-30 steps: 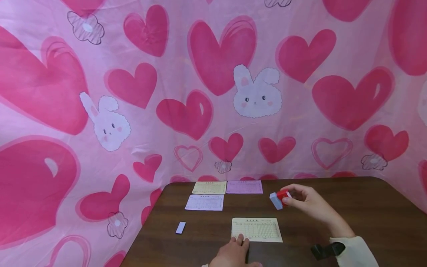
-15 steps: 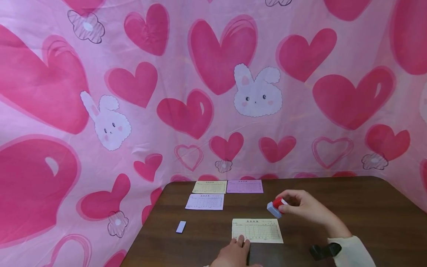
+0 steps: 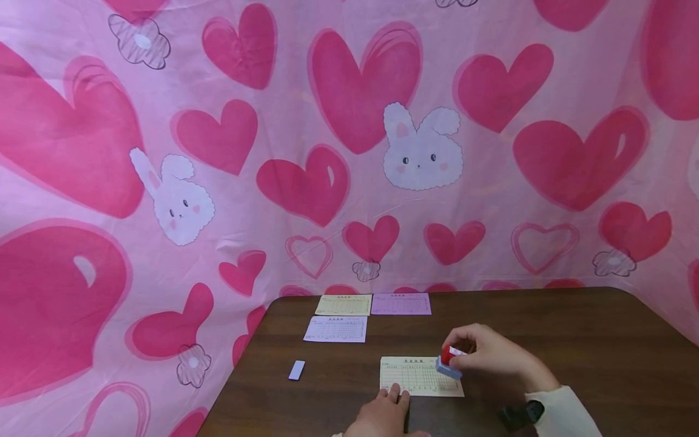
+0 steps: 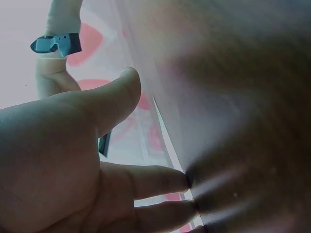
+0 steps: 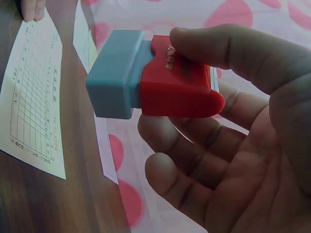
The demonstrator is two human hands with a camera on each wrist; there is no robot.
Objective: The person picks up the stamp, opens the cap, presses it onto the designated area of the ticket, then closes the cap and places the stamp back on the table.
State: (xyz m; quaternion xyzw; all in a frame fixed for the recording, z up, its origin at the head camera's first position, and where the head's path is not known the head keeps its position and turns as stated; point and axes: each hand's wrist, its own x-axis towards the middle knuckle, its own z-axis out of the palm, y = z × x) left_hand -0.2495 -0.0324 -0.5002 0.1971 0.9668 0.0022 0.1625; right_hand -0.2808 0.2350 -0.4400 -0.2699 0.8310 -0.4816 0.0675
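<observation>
My right hand [image 3: 488, 355] pinches a red self-inking stamp [image 5: 180, 80] with a pale blue-grey lower part [image 5: 114, 73], thumb on one side and fingers on the other. In the head view the stamp covers the right end of a cream printed slip [image 3: 415, 379]; the right wrist view has it apart from the paper. My left hand [image 3: 379, 416] rests its fingertips on the slip's near edge. Seen from the left wrist, that hand's thumb [image 4: 119, 97] sticks out away from the fingers, which reach down to the paper's edge.
Behind lie a cream slip [image 3: 343, 304], a pink-purple slip [image 3: 401, 304] and a lavender slip [image 3: 335, 329]. A small pale lavender block [image 3: 297, 370] is at the left of the brown table [image 3: 546, 321]. A heart-patterned pink cloth [image 3: 349, 200] hangs behind the table.
My right hand has brought the stamp toward me and slightly left, from beyond the near cream slip to above its right end. My left hand has stayed on the slip's edge.
</observation>
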